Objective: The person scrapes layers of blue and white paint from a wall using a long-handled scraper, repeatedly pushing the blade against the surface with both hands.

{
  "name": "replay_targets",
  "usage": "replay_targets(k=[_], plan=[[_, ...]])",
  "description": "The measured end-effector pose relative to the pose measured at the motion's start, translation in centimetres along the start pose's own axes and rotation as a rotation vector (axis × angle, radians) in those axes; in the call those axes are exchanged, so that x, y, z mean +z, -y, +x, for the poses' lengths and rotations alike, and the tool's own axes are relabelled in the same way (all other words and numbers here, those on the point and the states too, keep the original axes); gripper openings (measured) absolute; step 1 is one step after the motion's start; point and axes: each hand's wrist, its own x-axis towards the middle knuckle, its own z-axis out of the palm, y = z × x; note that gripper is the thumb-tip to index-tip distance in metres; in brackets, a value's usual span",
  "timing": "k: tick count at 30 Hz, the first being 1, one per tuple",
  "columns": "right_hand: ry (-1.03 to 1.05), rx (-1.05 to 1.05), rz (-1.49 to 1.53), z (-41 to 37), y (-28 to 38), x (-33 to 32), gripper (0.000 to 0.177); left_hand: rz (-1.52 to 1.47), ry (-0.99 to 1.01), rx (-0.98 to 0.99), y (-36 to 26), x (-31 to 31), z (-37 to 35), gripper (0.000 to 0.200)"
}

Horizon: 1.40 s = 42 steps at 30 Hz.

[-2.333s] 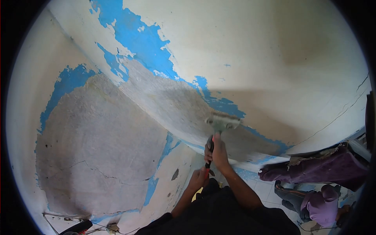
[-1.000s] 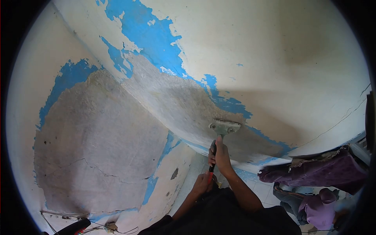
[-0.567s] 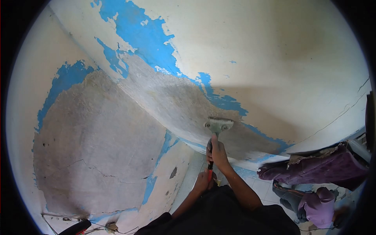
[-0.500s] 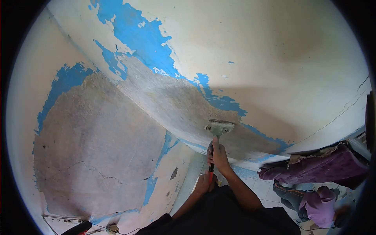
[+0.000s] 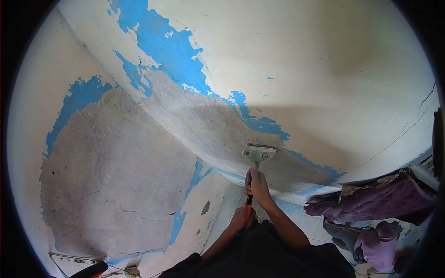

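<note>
A long-handled wall scraper (image 5: 259,152) has its wide blade against the grey bared patch of wall (image 5: 208,123). Its handle is black with a red lower part. My right hand (image 5: 257,185) is closed round the upper handle just below the scraper head, the thumb lying along it. Lower down, my left hand (image 5: 240,219) grips the handle near its red end, close to my body. Jagged blue paint (image 5: 264,124) borders the grey patch above the blade, and cream paint (image 5: 324,83) covers the wall beyond.
Left of the wall corner is another large grey patch (image 5: 116,180) with a crack. A purple cloth (image 5: 375,197) drapes over something at the right. Below it a person in a purple top (image 5: 378,245) bends over the tiled floor (image 5: 308,224). A black object (image 5: 90,269) and cables lie at lower left.
The view has shifted very slightly. The scraper head stays at nearly the same place on the grey patch, and both hands keep their hold.
</note>
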Motion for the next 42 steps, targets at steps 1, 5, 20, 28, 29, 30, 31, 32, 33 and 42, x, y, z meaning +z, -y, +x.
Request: replay_targets(k=[1,5,20,28,29,30,31,32,33,42], plan=[[0.017,-0.019,0.004,0.0,0.7,0.2,0.058,0.018,-0.007,0.009,-0.8,0.0,0.3,0.07],[0.037,-0.078,-0.012,-0.7,4.6,1.9,0.058,0.092,0.0,0.035,-5.6,-0.1,-1.1,0.07],[0.11,-0.241,0.035,-1.4,9.9,3.7,0.061,0.085,0.051,0.208,-10.0,-0.4,-0.4,0.067],[0.045,-0.032,-0.094,0.1,-0.1,-0.4,0.063,-0.044,-0.014,-0.018,0.7,-0.1,1.1,0.069],[0.028,0.0,-0.088,0.4,-0.7,-0.8,0.063,-0.005,-0.014,-0.019,0.8,-0.3,1.5,0.069],[0.039,-0.03,-0.084,0.5,0.3,-0.4,0.063,0.033,-0.016,-0.024,-0.6,-0.2,1.1,0.07],[0.048,-0.05,-0.077,0.1,1.9,0.4,0.063,0.069,-0.021,-0.04,-1.9,-0.1,0.2,0.07],[0.057,-0.067,-0.071,-0.4,3.1,1.2,0.063,0.057,0.013,-0.03,-3.6,-0.3,-0.4,0.069],[0.063,-0.074,-0.059,-0.7,3.9,1.7,0.063,0.045,0.048,-0.017,-5.6,-0.5,-0.6,0.069],[0.066,-0.026,-0.03,0.0,2.0,2.3,0.062,0.042,-0.032,-0.049,-3.6,-1.6,-1.1,0.069]])
